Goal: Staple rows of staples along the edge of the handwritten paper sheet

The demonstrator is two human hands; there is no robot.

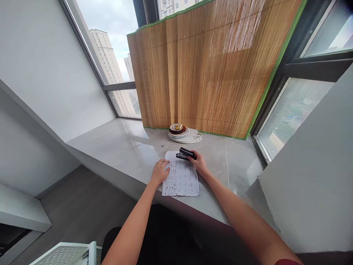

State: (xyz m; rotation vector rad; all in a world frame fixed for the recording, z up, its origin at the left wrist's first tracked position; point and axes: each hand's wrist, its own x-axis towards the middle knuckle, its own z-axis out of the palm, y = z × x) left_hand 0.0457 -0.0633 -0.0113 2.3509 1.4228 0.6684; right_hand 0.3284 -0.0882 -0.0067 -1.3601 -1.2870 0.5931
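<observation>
Steadying the paper on the surface, it seems, the left hand lies, fingers apart, at its ten o'clock; the right hand, grip clamped on the stapler at one o'clock, presumably leaves its mouth free.

Nothing legible
White rectangular paper sheet at six o'clock bears dark writing too small to read.

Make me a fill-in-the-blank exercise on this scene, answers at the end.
1. The ____ hand holds the black stapler.
2. The left hand rests at the ____ edge of the paper.
3. The slatted blind has a ____ border.

Missing words: right; left; green.
</observation>
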